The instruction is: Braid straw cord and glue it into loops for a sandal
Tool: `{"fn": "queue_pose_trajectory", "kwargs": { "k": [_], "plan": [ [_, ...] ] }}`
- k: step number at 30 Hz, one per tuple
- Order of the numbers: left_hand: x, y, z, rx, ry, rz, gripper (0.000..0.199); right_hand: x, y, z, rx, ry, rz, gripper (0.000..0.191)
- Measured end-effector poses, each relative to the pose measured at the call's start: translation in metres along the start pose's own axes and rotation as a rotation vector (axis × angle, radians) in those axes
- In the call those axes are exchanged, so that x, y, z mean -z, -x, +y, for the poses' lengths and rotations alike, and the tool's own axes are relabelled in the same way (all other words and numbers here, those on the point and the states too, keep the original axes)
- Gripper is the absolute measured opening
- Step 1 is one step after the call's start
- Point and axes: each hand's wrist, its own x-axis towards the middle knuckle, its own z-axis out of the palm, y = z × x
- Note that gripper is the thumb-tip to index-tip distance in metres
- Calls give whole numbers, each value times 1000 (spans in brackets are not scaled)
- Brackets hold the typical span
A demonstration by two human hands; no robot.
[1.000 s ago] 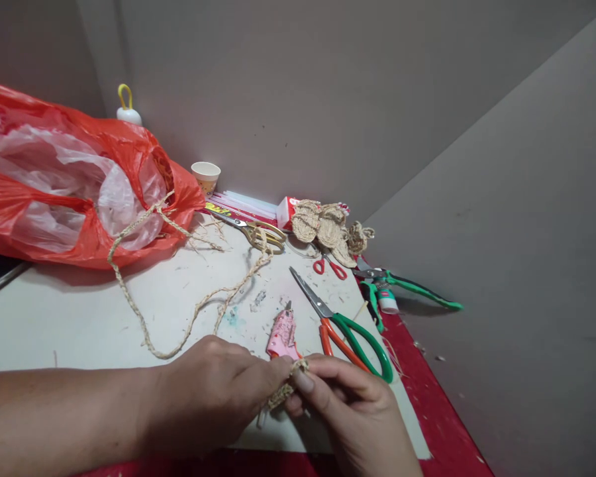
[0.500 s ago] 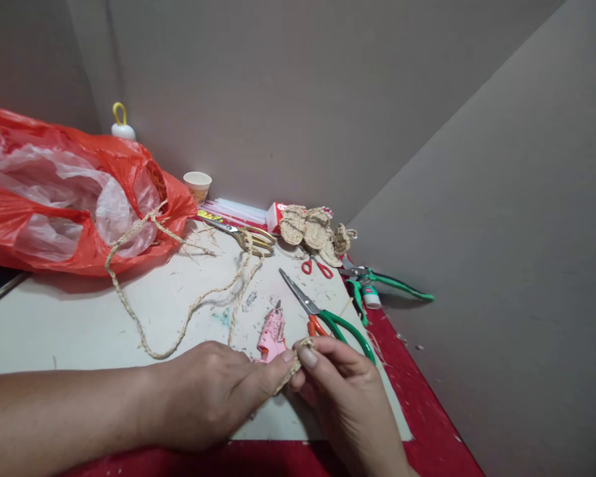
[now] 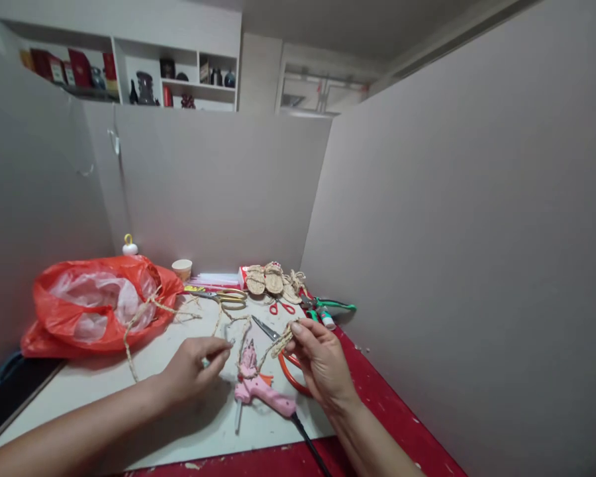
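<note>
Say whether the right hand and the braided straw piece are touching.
Touching. The head view shows the right hand gripping the braided straw piece at its upper end, the thumb pressed against it.

The glue gun [image 3: 270,399] is mostly smooth plastic, the bag [image 3: 72,322] left of it glossy, the braid [image 3: 281,342] beside it rough.

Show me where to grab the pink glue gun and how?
Hold the pink glue gun by its handle, probably from your near right. The handle sticks out that way, clear of the braid near the front. The nozzle points away and might be hot. Mind the black cord.
</note>
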Motion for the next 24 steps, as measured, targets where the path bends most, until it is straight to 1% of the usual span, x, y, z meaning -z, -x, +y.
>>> {"fn": "queue_pose_trajectory", "kwargs": {
  "k": [1, 2, 5, 6, 7, 9, 12, 16, 20, 22, 24],
  "plan": [
    [4, -7, 10, 57, 56, 13, 25, -1, 1, -1, 1, 0, -29, 20],
    [6, -14, 20, 110, 136, -12, 29, -2, 3, -1, -1, 3, -58, 20],
    [2, -27, 47, 251, 499, -212, 36, -4, 10, 6, -24, 26, -146, 19],
    [-2, -29, 53, 289, 578, -276, 36, -5, 12, 9, -32, 35, -173, 18],
    [-6, -29, 57, 337, 633, -314, 37, -6, 14, 12, -38, 42, -194, 18],
    [-13, -28, 62, 417, 685, -307, 38, -7, 17, 15, -40, 54, -219, 19],
    [-14, -23, 64, 492, 685, -242, 41, -11, 20, 15, -22, 66, -218, 19],
    [-5, -18, 60, 542, 708, -244, 41, -18, 24, 14, -9, 81, -229, 20],
    [2, -15, 48, 613, 679, -290, 40, -19, 25, 22, -59, 103, -283, 21],
    [3, -15, 39, 638, 635, -325, 40, -18, 23, 27, -101, 115, -312, 22],
    [2, -16, 31, 656, 607, -352, 40, -15, 20, 30, -111, 139, -306, 23]
  ]
}}
